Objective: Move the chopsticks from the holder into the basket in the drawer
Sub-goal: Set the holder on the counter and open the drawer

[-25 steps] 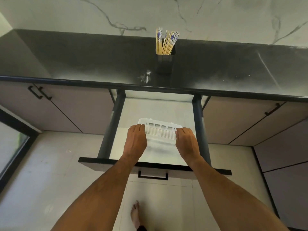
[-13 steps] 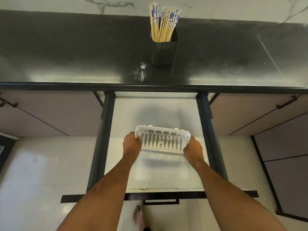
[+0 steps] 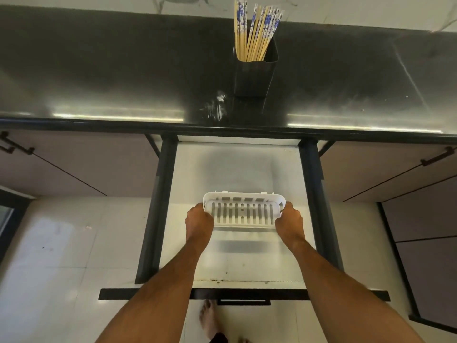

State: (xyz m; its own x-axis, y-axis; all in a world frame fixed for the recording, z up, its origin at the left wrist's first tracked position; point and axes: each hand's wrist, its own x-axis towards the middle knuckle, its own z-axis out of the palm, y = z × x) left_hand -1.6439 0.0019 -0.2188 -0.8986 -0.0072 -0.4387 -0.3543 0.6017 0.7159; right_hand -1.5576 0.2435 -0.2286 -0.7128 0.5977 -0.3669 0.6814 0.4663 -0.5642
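Your left hand [image 3: 199, 222] grips the left end of the white slotted basket [image 3: 243, 213], and your right hand [image 3: 289, 222] grips the right end. The fingers of both hands are curled closed around the basket's short walls; the fingertips themselves are hidden beneath the rim. The basket appears lifted clear of the drawer [image 3: 237, 256] floor, with its shadow falling on the pale drawer bottom nearer to you. The basket holds nothing.

The drawer is pulled fully out below the dark tabletop [image 3: 123, 78]. Its black side rails run on either side of your forearms, and its front panel with a black handle [image 3: 243, 302] lies nearest to you.

The chopsticks [image 3: 254, 33] stand upright in the black square holder [image 3: 254, 75], which sits on the tabletop toward the back wall, well apart from the basket. Their blue-and-white patterned ends point upward and fan out slightly.

A bare foot [image 3: 209, 320] rests on the tiled floor under the drawer front.
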